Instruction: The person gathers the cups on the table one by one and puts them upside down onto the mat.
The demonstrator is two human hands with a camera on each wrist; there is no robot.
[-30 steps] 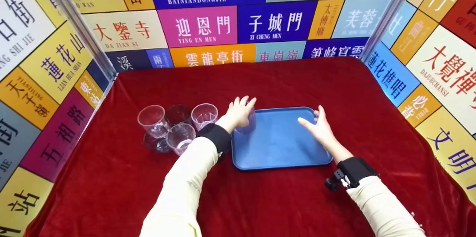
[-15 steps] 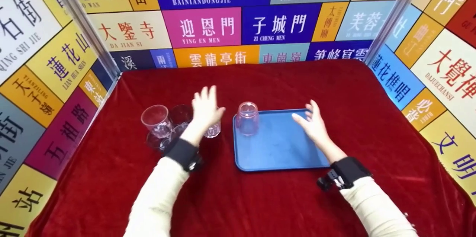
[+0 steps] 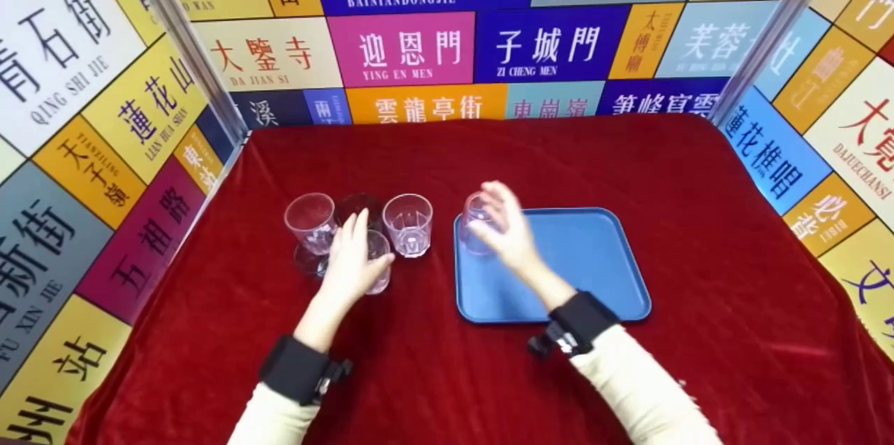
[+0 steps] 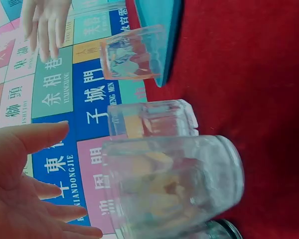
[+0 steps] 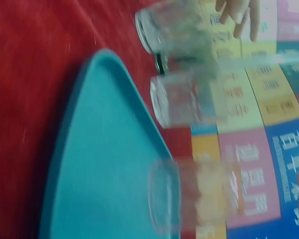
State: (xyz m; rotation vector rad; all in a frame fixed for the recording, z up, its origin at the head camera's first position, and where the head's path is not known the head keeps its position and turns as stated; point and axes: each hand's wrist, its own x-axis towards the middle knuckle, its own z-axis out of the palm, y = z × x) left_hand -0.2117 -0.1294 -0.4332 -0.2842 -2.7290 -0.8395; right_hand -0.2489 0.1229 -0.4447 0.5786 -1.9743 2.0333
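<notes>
My left hand [image 3: 353, 260] is over a clear drinking glass [image 4: 174, 184] at the near side of the group on the left. In the left wrist view its fingers are spread, with a gap to the glass. My right hand [image 3: 511, 228] hovers by a pinkish clear glass [image 5: 194, 199] on the left part of the blue tray [image 3: 580, 270]. That glass looks upside down. Only a fingertip of the right hand shows in the right wrist view, apart from the glass. Another clear faceted glass [image 3: 408, 225] stands upright between the group and the tray.
Behind the left hand stand a clear glass [image 3: 309, 221], a dark glass [image 3: 357, 205] and another dark one [image 3: 307, 262], partly hidden. Red cloth [image 3: 433, 375] covers the table. Walls of printed signs [image 3: 401, 47] enclose the back and sides.
My left hand has let go of the glass on the tray and moved left to the other glasses. My right hand has moved left from the tray's right side to that glass.
</notes>
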